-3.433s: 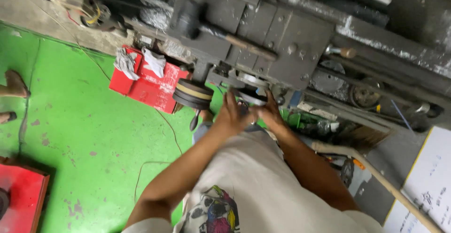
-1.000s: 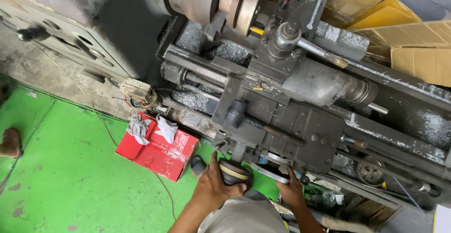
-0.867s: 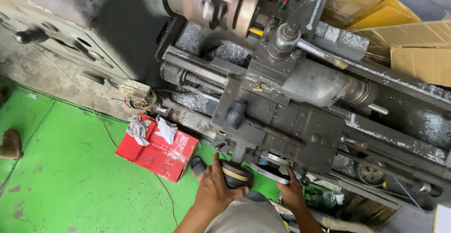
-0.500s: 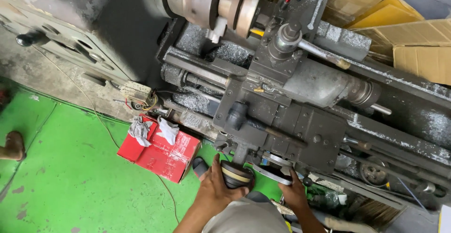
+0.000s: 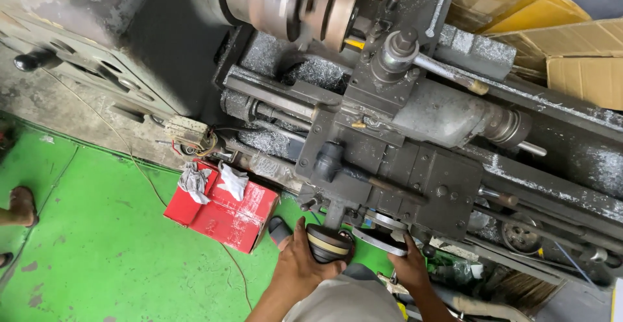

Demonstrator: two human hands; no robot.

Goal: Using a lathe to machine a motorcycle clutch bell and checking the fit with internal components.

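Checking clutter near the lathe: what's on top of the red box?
Two crumpled rags, one grey and one white, lie on the red box. What's under them is hidden.

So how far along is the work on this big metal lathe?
Metal shavings already lie on the lathe bed, so some cutting looks done. The chuck is blurred, seemingly spinning. The left hand grips a dark round handwheel; the right hand rests by a silver handwheel. How much cutting is left cannot be told.

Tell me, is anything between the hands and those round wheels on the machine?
Nothing visible. The left hand already grips the dark handwheel, and the right hand rests against the silver handwheel.
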